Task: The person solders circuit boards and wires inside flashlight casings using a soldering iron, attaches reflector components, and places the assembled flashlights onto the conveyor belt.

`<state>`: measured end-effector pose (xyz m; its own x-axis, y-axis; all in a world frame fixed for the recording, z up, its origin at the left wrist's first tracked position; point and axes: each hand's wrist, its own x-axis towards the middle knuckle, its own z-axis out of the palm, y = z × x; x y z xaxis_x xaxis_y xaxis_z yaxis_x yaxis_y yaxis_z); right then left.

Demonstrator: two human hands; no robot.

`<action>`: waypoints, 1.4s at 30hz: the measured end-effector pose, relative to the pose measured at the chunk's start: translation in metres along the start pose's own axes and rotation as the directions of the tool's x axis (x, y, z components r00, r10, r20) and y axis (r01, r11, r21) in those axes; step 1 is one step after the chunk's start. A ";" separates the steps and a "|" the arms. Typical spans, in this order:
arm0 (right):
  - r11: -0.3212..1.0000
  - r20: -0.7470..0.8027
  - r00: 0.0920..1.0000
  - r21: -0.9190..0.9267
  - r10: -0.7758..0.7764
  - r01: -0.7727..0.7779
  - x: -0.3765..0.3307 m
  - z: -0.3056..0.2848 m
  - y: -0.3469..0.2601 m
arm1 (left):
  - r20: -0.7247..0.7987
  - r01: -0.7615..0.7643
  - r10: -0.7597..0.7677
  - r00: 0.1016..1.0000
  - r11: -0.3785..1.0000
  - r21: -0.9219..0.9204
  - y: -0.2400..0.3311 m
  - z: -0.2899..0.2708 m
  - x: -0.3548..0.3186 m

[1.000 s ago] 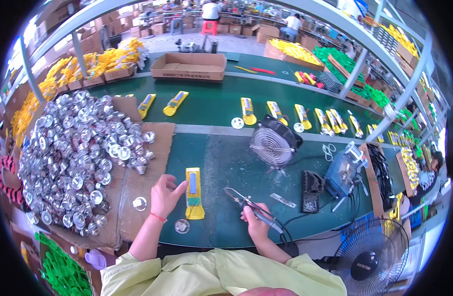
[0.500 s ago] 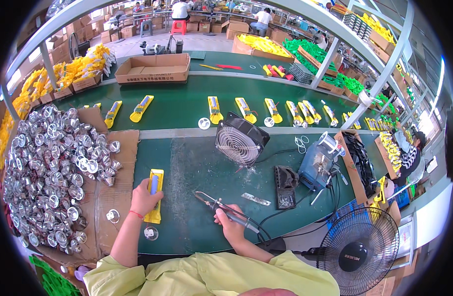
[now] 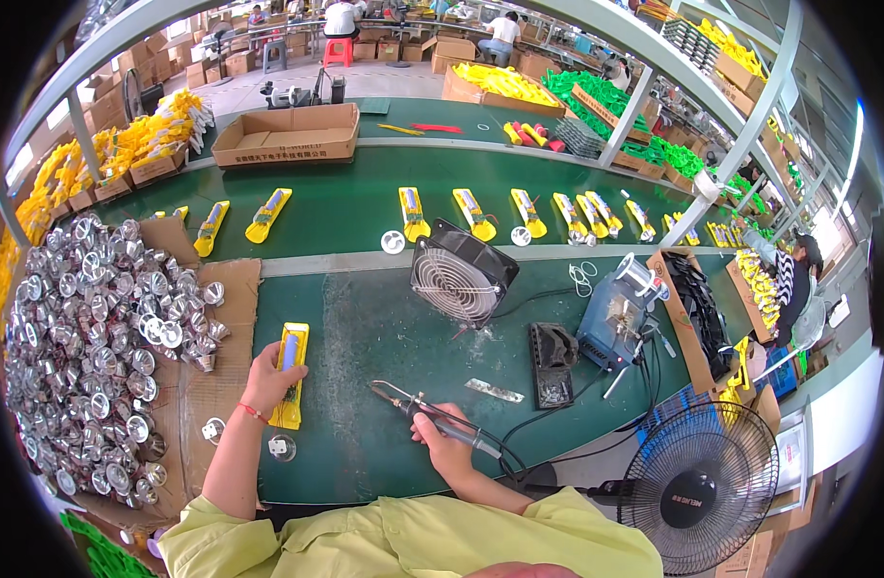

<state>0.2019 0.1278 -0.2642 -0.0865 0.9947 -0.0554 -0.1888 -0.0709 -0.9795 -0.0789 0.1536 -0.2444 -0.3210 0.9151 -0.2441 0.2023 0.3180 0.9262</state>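
Note:
My left hand [image 3: 266, 380] is closed round a yellow flashlight housing [image 3: 287, 412] lying on the green bench, with a blue-violet battery cell [image 3: 290, 353] inside. Just below the housing's near end sits a clear round reflector cup [image 3: 282, 447] with a white piece in it. In my right hand [image 3: 444, 445] is a soldering iron [image 3: 413, 408], held like a pen above the bench. Its thin tip points up and left, apart from the housing, with a bent metal tube running along it.
Reflector cups [image 3: 85, 356] are heaped on cardboard at the left. A small fan [image 3: 461, 275], black tray [image 3: 553, 361], metal strip [image 3: 494, 390] and blue soldering machine [image 3: 615, 318] stand rightward. Beyond, yellow housings [image 3: 413, 214] line the green belt. A pedestal fan [image 3: 697, 496] stands near right.
The view has shifted a little. My left hand and the yellow housing have moved slightly away from me, the reflector cup with them. My right hand still holds the soldering iron.

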 end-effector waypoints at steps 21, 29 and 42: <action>1.000 0.006 1.000 0.005 0.024 -0.024 0.001 0.002 -0.001 | -0.007 -0.003 0.002 1.000 0.995 -0.103 0.004 -0.007 0.037; 0.999 0.009 0.999 0.032 0.040 -0.040 0.002 0.003 -0.002 | -0.029 -0.071 0.083 0.996 0.956 0.286 0.007 -0.007 0.049; 0.999 0.023 0.999 0.040 0.036 -0.037 0.002 0.001 0.000 | -0.154 -0.104 0.305 0.940 0.684 0.722 0.008 0.006 0.032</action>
<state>0.2009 0.1300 -0.2639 -0.1159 0.9896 -0.0857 -0.2248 -0.1102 -0.9682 -0.0824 0.1871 -0.2466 -0.3820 0.9190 0.0971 0.8398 0.3013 0.4517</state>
